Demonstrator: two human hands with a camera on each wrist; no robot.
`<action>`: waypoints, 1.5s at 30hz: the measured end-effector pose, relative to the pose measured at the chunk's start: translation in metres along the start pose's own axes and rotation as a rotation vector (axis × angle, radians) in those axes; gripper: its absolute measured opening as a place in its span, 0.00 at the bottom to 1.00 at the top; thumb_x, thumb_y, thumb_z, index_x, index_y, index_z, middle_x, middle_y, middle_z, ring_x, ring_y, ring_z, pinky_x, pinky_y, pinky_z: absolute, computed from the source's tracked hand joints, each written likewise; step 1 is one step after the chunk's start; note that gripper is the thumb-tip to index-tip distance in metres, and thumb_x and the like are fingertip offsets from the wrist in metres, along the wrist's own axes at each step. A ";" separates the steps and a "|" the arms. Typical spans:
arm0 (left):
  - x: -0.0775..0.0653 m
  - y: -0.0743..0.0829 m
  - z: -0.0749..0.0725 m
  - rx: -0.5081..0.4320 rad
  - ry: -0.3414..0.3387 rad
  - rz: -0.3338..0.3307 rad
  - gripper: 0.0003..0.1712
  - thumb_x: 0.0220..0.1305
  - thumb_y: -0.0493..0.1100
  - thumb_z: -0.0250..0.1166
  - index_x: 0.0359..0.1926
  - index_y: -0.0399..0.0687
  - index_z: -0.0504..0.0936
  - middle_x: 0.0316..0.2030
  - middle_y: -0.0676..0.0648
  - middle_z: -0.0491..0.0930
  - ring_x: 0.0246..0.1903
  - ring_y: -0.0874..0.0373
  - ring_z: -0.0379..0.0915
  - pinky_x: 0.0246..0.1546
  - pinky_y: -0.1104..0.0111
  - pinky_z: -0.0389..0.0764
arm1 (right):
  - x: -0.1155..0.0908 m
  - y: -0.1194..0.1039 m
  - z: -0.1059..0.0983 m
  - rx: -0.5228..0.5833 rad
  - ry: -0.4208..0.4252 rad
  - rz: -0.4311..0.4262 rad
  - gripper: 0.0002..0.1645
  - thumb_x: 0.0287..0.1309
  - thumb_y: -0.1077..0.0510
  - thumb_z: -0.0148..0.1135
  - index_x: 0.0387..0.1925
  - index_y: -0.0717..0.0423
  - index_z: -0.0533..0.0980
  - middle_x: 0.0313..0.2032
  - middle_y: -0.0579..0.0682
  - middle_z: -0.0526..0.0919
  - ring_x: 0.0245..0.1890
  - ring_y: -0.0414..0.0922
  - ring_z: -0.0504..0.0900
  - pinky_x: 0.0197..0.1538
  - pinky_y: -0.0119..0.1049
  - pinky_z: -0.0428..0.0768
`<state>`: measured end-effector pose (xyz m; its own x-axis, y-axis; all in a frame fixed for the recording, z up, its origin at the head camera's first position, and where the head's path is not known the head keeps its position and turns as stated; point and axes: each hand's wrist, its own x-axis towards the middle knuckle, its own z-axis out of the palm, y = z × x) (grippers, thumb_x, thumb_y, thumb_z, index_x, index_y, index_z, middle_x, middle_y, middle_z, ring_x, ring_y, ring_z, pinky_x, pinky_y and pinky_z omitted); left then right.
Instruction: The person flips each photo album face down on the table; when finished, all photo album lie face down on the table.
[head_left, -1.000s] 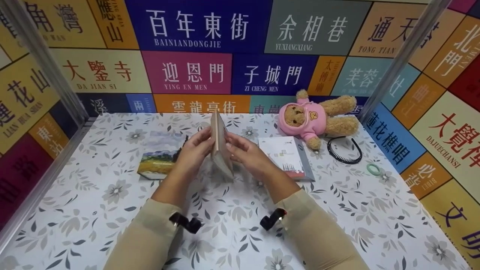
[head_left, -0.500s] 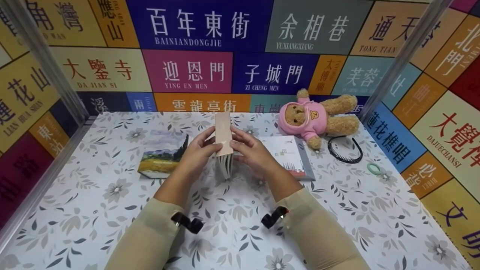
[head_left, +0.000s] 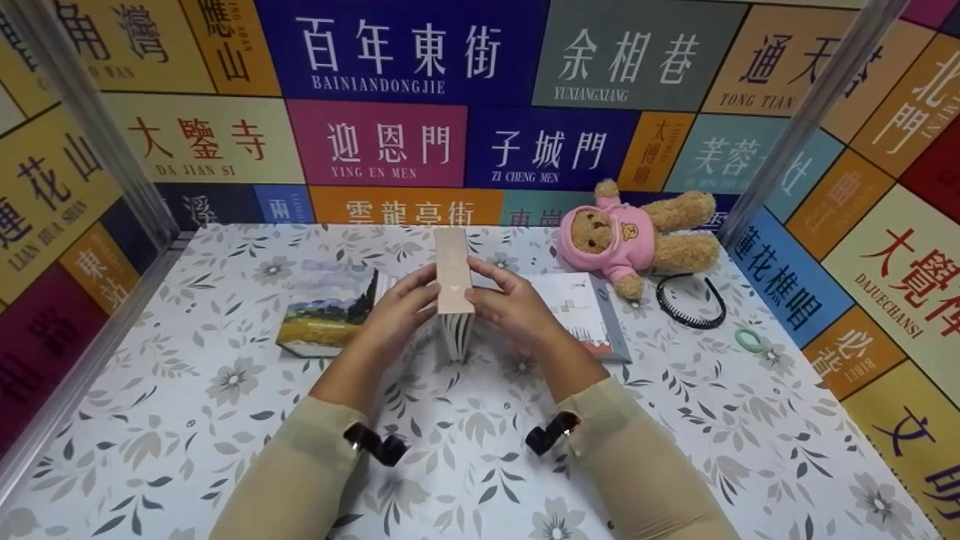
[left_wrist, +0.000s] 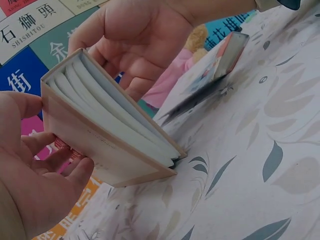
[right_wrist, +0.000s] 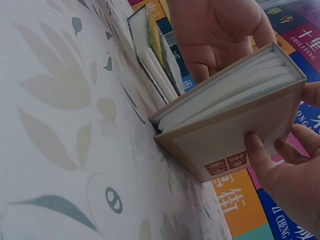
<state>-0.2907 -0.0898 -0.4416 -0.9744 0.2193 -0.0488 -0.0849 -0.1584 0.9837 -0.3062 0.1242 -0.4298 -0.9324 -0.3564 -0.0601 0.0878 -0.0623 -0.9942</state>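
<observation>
A small beige hardcover book stands on edge on the table, its spine facing up and its pages hanging slightly fanned between the covers. My left hand holds its left cover with bent fingers. My right hand holds the opposite cover, fingertips near the spine. Red square print shows on the cover of the beige book in the right wrist view. To the left lies a thick book with a painted landscape cover. A white and grey book lies to the right, partly behind my right hand.
A teddy bear in a pink hoodie lies at the back right. Nearer are a black toothed headband and a green ring. Printed panels wall in the back and sides of the flower-patterned table.
The beige book has turned from a slanted, edge-on pose to standing spine up between both hands. Over the last half second my thumbs have shifted off the spine towards the covers.
</observation>
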 end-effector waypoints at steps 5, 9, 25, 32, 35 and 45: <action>-0.002 0.001 -0.002 0.077 0.006 -0.024 0.34 0.82 0.52 0.59 0.83 0.55 0.65 0.84 0.50 0.60 0.83 0.49 0.56 0.84 0.47 0.62 | 0.002 0.001 -0.004 0.056 -0.005 0.026 0.35 0.74 0.60 0.66 0.77 0.41 0.72 0.79 0.44 0.67 0.61 0.47 0.86 0.66 0.43 0.86; -0.002 -0.001 -0.001 0.109 0.010 -0.076 0.36 0.81 0.56 0.59 0.83 0.56 0.64 0.84 0.47 0.59 0.84 0.45 0.53 0.84 0.44 0.60 | 0.003 0.001 -0.006 0.107 0.004 0.028 0.35 0.72 0.63 0.66 0.77 0.45 0.72 0.78 0.49 0.70 0.62 0.47 0.86 0.68 0.42 0.85; 0.009 -0.015 -0.009 -0.030 0.135 -0.230 0.35 0.86 0.51 0.49 0.84 0.41 0.57 0.82 0.36 0.62 0.81 0.44 0.61 0.83 0.54 0.64 | 0.011 0.008 -0.024 0.006 0.116 0.032 0.49 0.58 0.75 0.66 0.80 0.50 0.67 0.76 0.57 0.73 0.74 0.55 0.77 0.63 0.41 0.87; 0.007 -0.007 -0.020 0.276 0.177 -0.264 0.36 0.84 0.60 0.49 0.82 0.47 0.65 0.79 0.41 0.67 0.77 0.47 0.65 0.80 0.57 0.67 | 0.017 0.017 -0.034 -0.062 0.141 0.134 0.42 0.64 0.65 0.67 0.79 0.49 0.69 0.75 0.53 0.75 0.66 0.52 0.83 0.63 0.43 0.87; 0.007 -0.006 -0.022 0.302 0.183 -0.280 0.37 0.83 0.62 0.48 0.82 0.50 0.65 0.78 0.43 0.68 0.75 0.49 0.66 0.79 0.57 0.67 | 0.018 0.020 -0.036 -0.054 0.155 0.168 0.43 0.68 0.63 0.66 0.81 0.53 0.64 0.79 0.53 0.69 0.69 0.50 0.79 0.65 0.41 0.85; 0.005 -0.005 -0.020 0.232 0.195 -0.283 0.37 0.83 0.62 0.48 0.83 0.52 0.63 0.73 0.43 0.72 0.70 0.50 0.69 0.76 0.58 0.69 | 0.017 0.021 -0.031 -0.036 0.113 0.203 0.49 0.76 0.56 0.56 0.88 0.53 0.44 0.80 0.60 0.66 0.75 0.53 0.74 0.76 0.47 0.76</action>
<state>-0.2995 -0.1073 -0.4503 -0.9423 0.0335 -0.3331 -0.3279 0.1085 0.9385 -0.3309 0.1457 -0.4549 -0.9302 -0.2520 -0.2670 0.2673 0.0337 -0.9630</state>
